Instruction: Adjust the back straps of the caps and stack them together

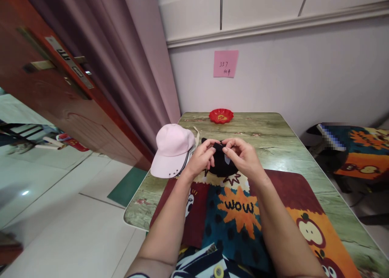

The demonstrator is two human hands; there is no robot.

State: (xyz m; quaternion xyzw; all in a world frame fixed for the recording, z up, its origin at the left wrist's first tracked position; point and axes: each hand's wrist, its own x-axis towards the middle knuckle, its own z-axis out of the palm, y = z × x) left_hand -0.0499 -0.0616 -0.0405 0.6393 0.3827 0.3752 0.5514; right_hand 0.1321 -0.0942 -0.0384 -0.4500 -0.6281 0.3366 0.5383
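Observation:
A black cloth item that looks like a cap (217,166) is held up over the table, with a light patch showing on its right side. My left hand (204,154) pinches its upper edge from the left, fingers curled. From the other side, my right hand (242,154) grips the same edge between thumb and fingers. The two sets of fingertips are close together at a narrow black band (219,147). A pink cap (172,148) with small rings on its brim sits just left of my left hand.
Beneath my arms lies a colourful mat (237,225) with "WOW" lettering on the wood-patterned table (273,136). At the far edge stands a red scalloped dish (221,116). A pink note (225,64) is on the wall. A wooden door (75,107) and a curtain are at left.

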